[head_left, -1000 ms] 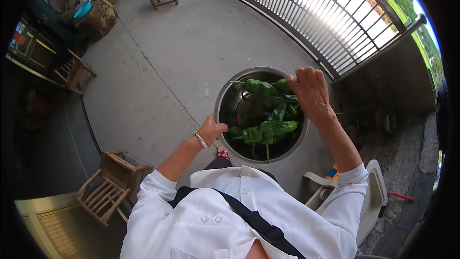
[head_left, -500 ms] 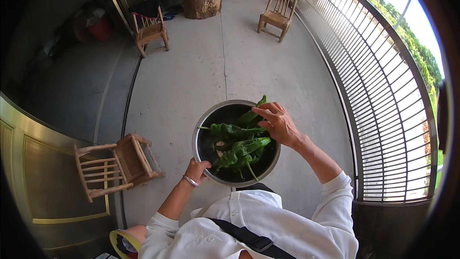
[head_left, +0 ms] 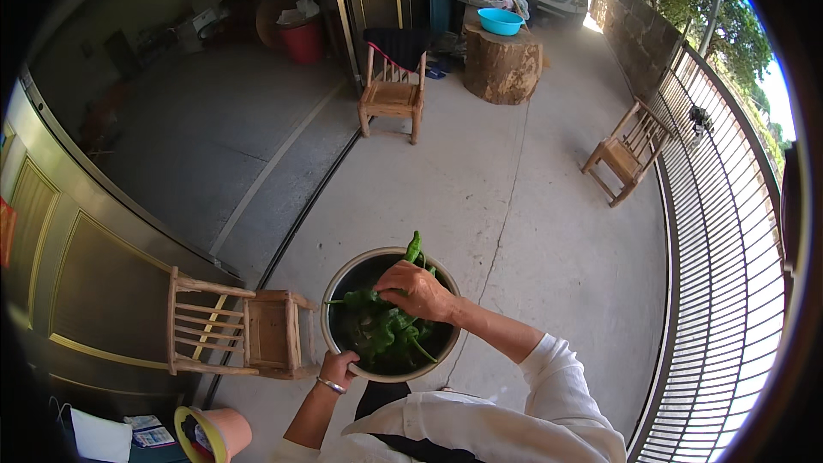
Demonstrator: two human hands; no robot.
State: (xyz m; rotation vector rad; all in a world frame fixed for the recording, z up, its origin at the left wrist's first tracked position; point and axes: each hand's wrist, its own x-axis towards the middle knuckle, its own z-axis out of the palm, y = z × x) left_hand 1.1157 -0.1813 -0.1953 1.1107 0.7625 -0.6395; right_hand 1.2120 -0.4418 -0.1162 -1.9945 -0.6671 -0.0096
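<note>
A round metal bowl [head_left: 328,323] with a pale rim is in front of my body, holding several long, wrinkled green peppers [head_left: 383,336]. My left hand [head_left: 339,367], with a silver bangle at the wrist, is closed on the bowl's near left rim. Reaching in over the peppers from the right, my right hand [head_left: 418,291] has its fingers bent and pressed together on a green pepper near the middle. Its fingertips are partly hidden by the hand itself. One pepper tip sticks up past the far rim.
Beside the bowl on the left stands a wooden chair [head_left: 273,334]; two more chairs [head_left: 392,100] [head_left: 619,159] stand farther off. A tree stump [head_left: 503,64] carries a blue basin [head_left: 501,21]. Metal railing [head_left: 729,231] runs along the right. A pinkish bucket [head_left: 227,434] is at lower left.
My right hand has moved from the bowl's right rim to over its middle, fingers now on a pepper there. My left hand keeps its grip. The view has turned left and up.
</note>
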